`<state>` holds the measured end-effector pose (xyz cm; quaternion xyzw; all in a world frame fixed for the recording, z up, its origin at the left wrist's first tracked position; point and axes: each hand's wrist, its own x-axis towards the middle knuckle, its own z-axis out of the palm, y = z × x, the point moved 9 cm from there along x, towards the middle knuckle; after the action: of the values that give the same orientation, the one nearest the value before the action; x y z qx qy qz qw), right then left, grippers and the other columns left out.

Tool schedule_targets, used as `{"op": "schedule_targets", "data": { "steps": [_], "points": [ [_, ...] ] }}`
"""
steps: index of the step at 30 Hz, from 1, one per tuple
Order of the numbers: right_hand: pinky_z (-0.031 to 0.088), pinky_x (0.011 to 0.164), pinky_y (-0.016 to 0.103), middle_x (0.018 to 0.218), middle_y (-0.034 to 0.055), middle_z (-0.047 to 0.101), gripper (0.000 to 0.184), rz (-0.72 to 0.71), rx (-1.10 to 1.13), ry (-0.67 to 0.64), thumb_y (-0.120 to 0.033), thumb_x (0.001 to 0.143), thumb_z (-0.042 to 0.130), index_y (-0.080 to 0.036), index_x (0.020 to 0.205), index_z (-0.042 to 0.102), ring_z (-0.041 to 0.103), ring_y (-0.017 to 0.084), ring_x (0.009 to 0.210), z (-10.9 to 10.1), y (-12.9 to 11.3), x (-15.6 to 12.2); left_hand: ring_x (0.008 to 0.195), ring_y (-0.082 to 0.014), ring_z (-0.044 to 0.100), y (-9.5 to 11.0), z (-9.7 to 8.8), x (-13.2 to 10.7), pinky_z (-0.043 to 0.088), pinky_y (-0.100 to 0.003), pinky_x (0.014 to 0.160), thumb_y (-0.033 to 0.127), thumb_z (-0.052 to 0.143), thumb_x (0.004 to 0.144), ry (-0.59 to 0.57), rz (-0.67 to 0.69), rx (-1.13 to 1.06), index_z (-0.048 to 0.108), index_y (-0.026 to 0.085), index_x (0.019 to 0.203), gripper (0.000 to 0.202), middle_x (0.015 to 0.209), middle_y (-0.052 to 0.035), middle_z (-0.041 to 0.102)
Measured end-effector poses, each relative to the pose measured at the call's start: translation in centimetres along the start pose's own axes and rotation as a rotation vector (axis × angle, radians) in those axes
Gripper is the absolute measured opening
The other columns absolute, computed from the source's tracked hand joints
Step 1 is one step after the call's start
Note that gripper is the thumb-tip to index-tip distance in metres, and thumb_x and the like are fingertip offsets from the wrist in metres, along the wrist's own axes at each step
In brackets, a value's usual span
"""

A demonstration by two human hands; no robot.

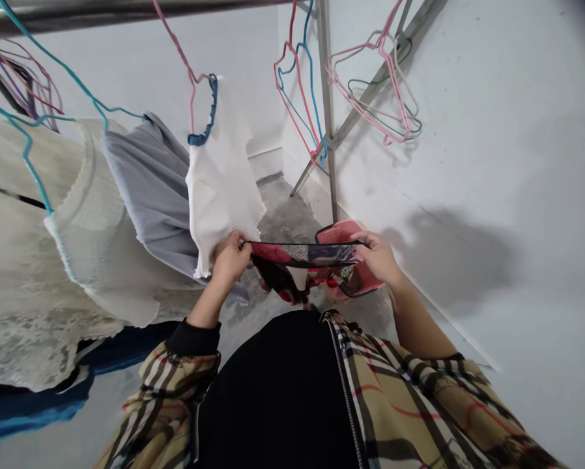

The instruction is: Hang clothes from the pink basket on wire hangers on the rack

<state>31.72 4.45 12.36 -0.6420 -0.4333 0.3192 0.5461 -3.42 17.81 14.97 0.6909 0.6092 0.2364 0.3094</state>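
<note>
A dark garment with a red and grey pattern (297,254) is stretched taut between my two hands by its black-edged band. My left hand (232,259) pinches one end of that band, close beside a white ribbed top (219,195) on a pink hanger. At the other end my right hand (374,255) grips the band between thumb and fingers. Below the band the cloth hangs in folds, so its full shape cannot be made out. Behind and under it sits a pink basket (341,231), partly covered by the garment.
Several garments hang at the left, among them a grey one (150,176) and a cream lace one (23,260). A metal rail (101,14) runs overhead. Bare pink hangers (395,98) and red and blue ones (297,85) hang by the metal stand (328,98). A white wall rises at right.
</note>
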Motion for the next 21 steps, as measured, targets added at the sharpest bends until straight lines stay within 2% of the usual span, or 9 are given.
{"op": "schedule_targets", "data": {
  "steps": [2,4,7,9,11,14,17,21],
  "points": [
    [0.052,0.081,0.035,0.087,0.0022,0.068,0.023,-0.065,-0.215,0.020,-0.021,0.072,0.057,-0.021,0.092,0.067,0.063,0.018,0.083,-0.6,-0.7,0.1,0.055,-0.0166,0.060,0.5,-1.2,0.3,0.042,-0.025,0.054,0.024,0.048,0.080,0.136,0.053,0.134,0.058,0.022,0.098,0.020,0.062,0.0017,0.062],
    [0.051,0.085,0.039,0.092,0.0045,0.069,0.025,-0.126,-0.382,0.056,-0.018,0.071,0.052,-0.020,0.091,0.068,0.063,0.020,0.088,-1.1,-1.4,0.3,0.063,-0.0186,0.061,1.2,-1.8,0.3,0.041,-0.026,0.060,0.025,0.046,0.082,0.190,0.090,0.240,0.060,0.023,0.100,0.023,0.064,0.0004,0.063],
    [0.049,0.088,0.043,0.096,0.0068,0.068,0.029,-0.148,-0.521,0.135,-0.015,0.070,0.049,-0.020,0.091,0.069,0.063,0.023,0.091,-2.0,-1.7,0.6,0.063,-0.0191,0.059,1.6,-2.0,0.3,0.038,-0.027,0.060,0.028,0.046,0.084,0.171,0.079,0.291,0.062,0.024,0.103,0.025,0.063,0.0002,0.062],
    [0.049,0.089,0.044,0.093,0.0066,0.068,0.030,-0.111,-0.542,0.172,-0.015,0.070,0.050,-0.021,0.092,0.069,0.063,0.024,0.089,-2.6,-1.1,0.7,0.060,-0.0185,0.058,1.7,-2.2,0.1,0.037,-0.026,0.058,0.030,0.047,0.084,0.147,0.064,0.259,0.064,0.024,0.102,0.025,0.063,0.0001,0.061],
    [0.050,0.085,0.043,0.082,0.0049,0.067,0.025,-0.032,-0.486,0.178,-0.015,0.070,0.053,-0.021,0.088,0.069,0.064,0.023,0.081,-3.0,0.3,0.9,0.057,-0.0176,0.057,1.9,-2.2,-0.1,0.036,-0.026,0.057,0.030,0.048,0.083,0.122,0.052,0.196,0.064,0.024,0.102,0.025,0.063,0.0003,0.061],
    [0.054,0.072,0.039,0.064,0.0014,0.062,0.016,0.142,-0.320,0.151,-0.017,0.074,0.052,-0.021,0.079,0.067,0.062,0.020,0.061,-2.8,2.9,1.0,0.054,-0.0160,0.055,2.3,-2.3,-0.5,0.036,-0.025,0.055,0.029,0.050,0.082,0.102,0.048,0.131,0.065,0.023,0.102,0.026,0.064,0.0010,0.062],
    [0.056,0.066,0.036,0.073,0.0016,0.066,0.019,0.205,-0.128,0.133,-0.019,0.074,0.050,-0.020,0.084,0.067,0.063,0.017,0.061,-1.9,3.7,0.9,0.056,-0.0150,0.056,2.7,-2.4,-0.4,0.037,-0.024,0.057,0.027,0.051,0.080,0.099,0.085,0.108,0.068,0.022,0.098,0.026,0.065,0.0009,0.063],
    [0.058,0.075,0.032,0.094,0.0017,0.069,0.027,0.162,0.187,0.170,-0.019,0.070,0.054,-0.021,0.094,0.066,0.066,0.016,0.082,-1.0,2.3,1.2,0.059,-0.0151,0.057,2.6,-2.4,0.2,0.040,-0.024,0.059,0.025,0.052,0.076,0.080,0.137,0.058,0.070,0.019,0.092,0.025,0.067,-0.0011,0.065]
  ]
}}
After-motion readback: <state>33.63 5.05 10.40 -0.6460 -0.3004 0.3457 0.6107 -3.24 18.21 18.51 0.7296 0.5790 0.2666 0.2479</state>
